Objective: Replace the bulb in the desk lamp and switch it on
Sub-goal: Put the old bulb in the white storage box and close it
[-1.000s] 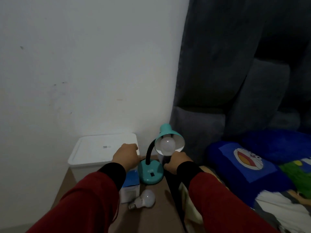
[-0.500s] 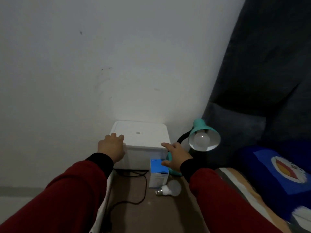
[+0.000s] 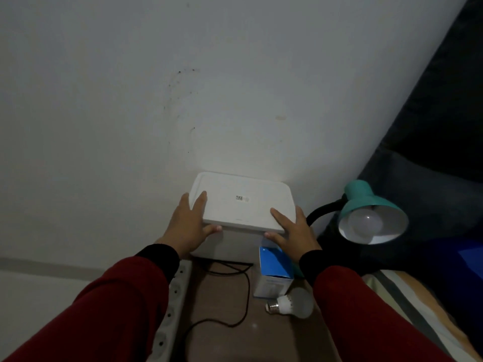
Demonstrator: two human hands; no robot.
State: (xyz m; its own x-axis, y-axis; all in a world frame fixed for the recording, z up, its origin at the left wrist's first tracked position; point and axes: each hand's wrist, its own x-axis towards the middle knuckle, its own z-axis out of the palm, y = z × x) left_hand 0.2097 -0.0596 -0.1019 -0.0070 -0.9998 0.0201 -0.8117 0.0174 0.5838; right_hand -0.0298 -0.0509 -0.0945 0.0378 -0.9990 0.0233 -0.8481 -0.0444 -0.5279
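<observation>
Left hand and right hand gripping white box lid, perhaps lifted.

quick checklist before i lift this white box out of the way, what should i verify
1. Left hand on the white box: ok, fingers on the lid, thumb under its rim.
2. Right hand on the box: ok, same hold at the right corner.
3. Black cord free of the box: cannot tell, it runs in beneath.
4. Lamp away from the box: ok, a gap shows.
5. Blue carton not in the way: not ok, directly under the right hand.
6. Loose bulb safe: ok, lying nearer you.
</observation>
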